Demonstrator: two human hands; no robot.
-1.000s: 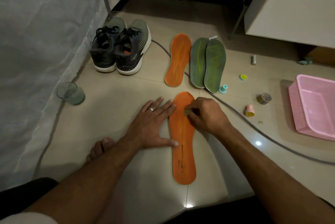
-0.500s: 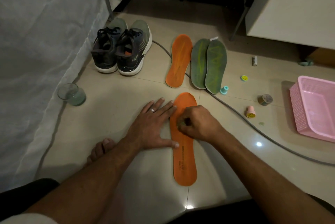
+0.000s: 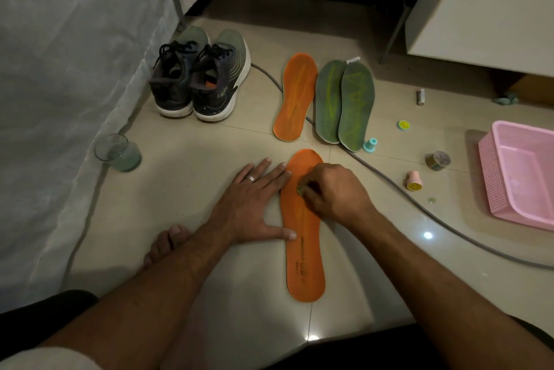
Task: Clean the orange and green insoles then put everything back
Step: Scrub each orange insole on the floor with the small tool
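Observation:
An orange insole [image 3: 304, 255] lies lengthwise on the tiled floor in front of me. My left hand [image 3: 254, 205] lies flat with fingers spread, its fingertips and thumb pressing the insole's left edge. My right hand [image 3: 332, 190] is curled over the insole's front half and pinches a small green piece [image 3: 300, 190] against it. A second orange insole [image 3: 295, 97] and two green insoles [image 3: 344, 103] lie side by side farther back. A pair of dark sneakers [image 3: 201, 79] stands at the back left.
A glass [image 3: 118, 154] of greenish liquid stands at the left by a white sheet. A grey cable [image 3: 419, 205] crosses the floor to the right. A pink basket [image 3: 521, 175] sits at the right edge. Small caps, a tape roll [image 3: 437, 160] and a pink stamp [image 3: 414, 181] lie scattered nearby.
My right hand slid down and left along the orange insole, then back up a little, rubbing with the green piece. My left hand stayed in place.

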